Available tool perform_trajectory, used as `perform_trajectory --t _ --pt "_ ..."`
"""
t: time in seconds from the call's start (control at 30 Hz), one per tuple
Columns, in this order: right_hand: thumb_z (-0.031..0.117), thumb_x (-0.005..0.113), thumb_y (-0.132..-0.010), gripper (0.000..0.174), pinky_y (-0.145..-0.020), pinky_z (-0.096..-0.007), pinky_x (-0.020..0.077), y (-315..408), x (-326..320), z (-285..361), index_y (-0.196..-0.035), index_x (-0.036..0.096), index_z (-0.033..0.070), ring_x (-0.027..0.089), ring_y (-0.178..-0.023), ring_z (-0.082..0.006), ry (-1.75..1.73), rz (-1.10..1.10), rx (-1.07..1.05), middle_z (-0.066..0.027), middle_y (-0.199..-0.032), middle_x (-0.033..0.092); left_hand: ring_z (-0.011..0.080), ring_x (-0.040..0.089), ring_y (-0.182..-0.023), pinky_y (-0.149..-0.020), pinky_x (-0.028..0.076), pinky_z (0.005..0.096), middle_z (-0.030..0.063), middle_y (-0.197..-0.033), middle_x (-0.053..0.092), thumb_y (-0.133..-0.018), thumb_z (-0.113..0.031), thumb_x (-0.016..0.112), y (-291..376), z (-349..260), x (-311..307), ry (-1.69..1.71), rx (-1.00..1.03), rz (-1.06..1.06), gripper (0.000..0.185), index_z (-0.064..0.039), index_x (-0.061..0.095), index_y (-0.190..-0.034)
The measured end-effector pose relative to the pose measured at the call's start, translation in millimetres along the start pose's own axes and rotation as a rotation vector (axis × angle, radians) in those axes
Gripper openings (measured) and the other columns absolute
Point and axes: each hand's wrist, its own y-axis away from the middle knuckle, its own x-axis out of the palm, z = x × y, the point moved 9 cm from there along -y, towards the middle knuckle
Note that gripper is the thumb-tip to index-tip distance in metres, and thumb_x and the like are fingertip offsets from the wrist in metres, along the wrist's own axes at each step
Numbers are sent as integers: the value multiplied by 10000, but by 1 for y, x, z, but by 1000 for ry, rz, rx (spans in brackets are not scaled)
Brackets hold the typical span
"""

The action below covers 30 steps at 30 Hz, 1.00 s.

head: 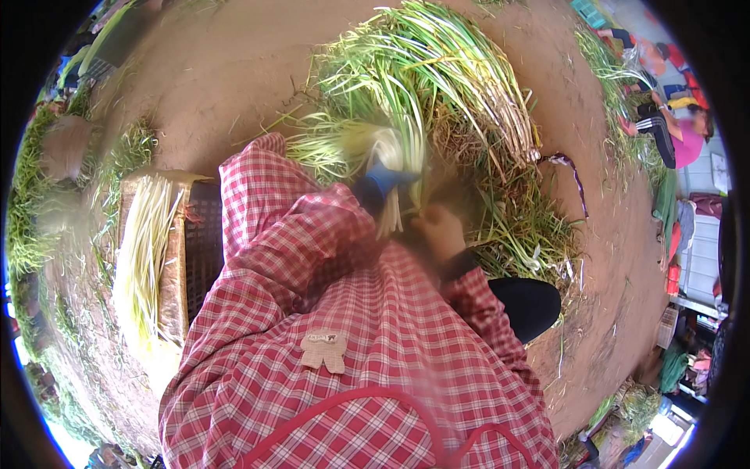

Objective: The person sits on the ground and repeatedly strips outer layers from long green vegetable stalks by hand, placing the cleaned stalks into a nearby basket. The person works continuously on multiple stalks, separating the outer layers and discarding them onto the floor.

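Note:
My left hand [389, 176], in a blue glove, is closed around a bunch of pale green stalks [384, 140], whose leafy ends blur to the left. My right hand [440, 230], bare and blurred, has its fingers curled at the lower ends of some green stalks; whether it grips them cannot be told. Just ahead lies a big heap of long green leafy stalks [410, 53] with whitish lower ends. Brown roots and trimmed leaves [521, 228] lie to the right of my hands. A red checked garment covers my arms and lap.
On my left, a bundle of pale peeled stalks [146, 246] lies on a cloth-covered dark plastic crate [202, 234]. A purple strip [577, 182] lies on the dirt ground [615, 281] at right. Another person [679, 138] sits at the far right beside more greens. Leaf scraps line the left.

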Motion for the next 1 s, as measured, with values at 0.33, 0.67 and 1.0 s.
perform_trajectory --t 0.33,0.67,1.0 --pt "114 659 -857 178 -508 -252 476 -30 -13 -12 -981 633 -11 604 -621 -134 -271 -39 -200 -67 -830 662 102 506 -459 -438 415 219 66 -744 666 -734 -53 779 -13 12 -41 -3 14 -257 316 42 615 -987" --pt "330 515 -960 368 -467 -235 416 -26 5 3 -1000 613 -22 480 -488 -112 -512 153 241 -25 -662 563 96 552 -573 -504 457 241 68 -901 691 -783 -54 728 3 -25 2 355 144 123 262 5 658 -1029" --pt "110 701 -829 169 -516 -232 421 -42 17 45 -923 625 -8 547 -567 -94 301 -60 -602 -41 -752 650 95 495 -459 -412 389 219 22 -676 640 -772 -69 738 -14 20 -40 108 89 -154 177 -18 687 -934"
